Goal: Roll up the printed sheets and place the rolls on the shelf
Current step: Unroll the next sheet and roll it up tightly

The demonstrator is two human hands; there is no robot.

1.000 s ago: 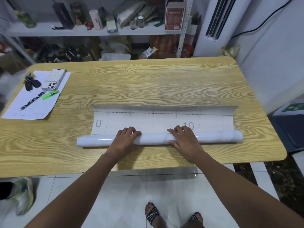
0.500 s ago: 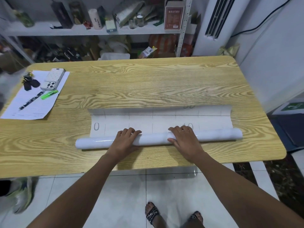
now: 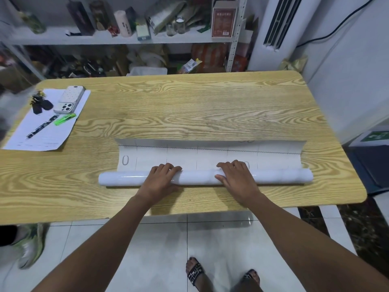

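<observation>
A white printed sheet [image 3: 210, 153] with grid lines and grey numerals lies on the wooden table [image 3: 189, 110]. Its near part is wound into a long glossy roll [image 3: 197, 178] that runs left to right. A short flat strip remains beyond the roll, and its far edge curls upward. My left hand [image 3: 162, 178] lies over the roll left of centre, fingers curled across the top. My right hand [image 3: 237, 175] presses on the roll right of centre. The white metal shelf [image 3: 105, 39] stands behind the table, crowded with goods.
At the table's far left lie a paper form [image 3: 42, 131], a white phone [image 3: 69, 100], a pen, a green lighter [image 3: 64, 119] and dark keys. A white air conditioner [image 3: 273, 30] stands at the back right. Another person's shoe [image 3: 29, 247] is on the tiled floor at left.
The flat strip of sheet beyond the roll has grown a little shorter as both hands turned the roll away from me. The hands kept their places on it.
</observation>
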